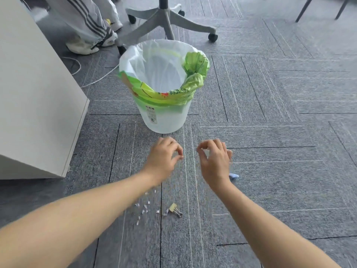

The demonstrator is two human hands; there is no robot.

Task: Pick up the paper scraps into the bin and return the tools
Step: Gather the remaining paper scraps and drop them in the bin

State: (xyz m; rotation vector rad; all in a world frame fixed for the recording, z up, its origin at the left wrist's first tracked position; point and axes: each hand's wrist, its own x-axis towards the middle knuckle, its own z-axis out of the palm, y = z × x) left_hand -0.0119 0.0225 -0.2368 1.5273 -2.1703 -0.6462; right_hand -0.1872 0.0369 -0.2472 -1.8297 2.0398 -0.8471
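— Where are the hands from where you stand?

— Both are stretched out over the carpet [270,132], side by side but apart. The bin [164,117] stands at their twelve o'clock, close ahead. Neither hand is over its rim.

— Holding anything?

— The left hand [164,157] has its fingers curled in, tips bunched against the thumb in a narrow pinch. The right hand [214,161] is much the same, thumb and forefinger bent toward each other in a near ring. Both are blurred, so I cannot tell whether there is any paper in either pinch.

— And the mess?

— A scatter of small white paper scraps [144,207] lies on the carpet at the left hand's seven o'clock, just beside the left forearm. A binder clip [174,208] lies at the right edge of that scatter, at six o'clock between the two forearms. One blue scrap [233,175] lies at the right hand's four o'clock, just beside the wrist.

— The bin itself?

— White, upright, with a white and green liner [195,64] folded over the rim. From the bin, a white cabinet [34,93] stands at nine o'clock, an office chair [164,18] base at twelve, and someone's legs [85,22] in striped trousers at eleven. A pale cable [96,78] runs along the floor between cabinet and bin.
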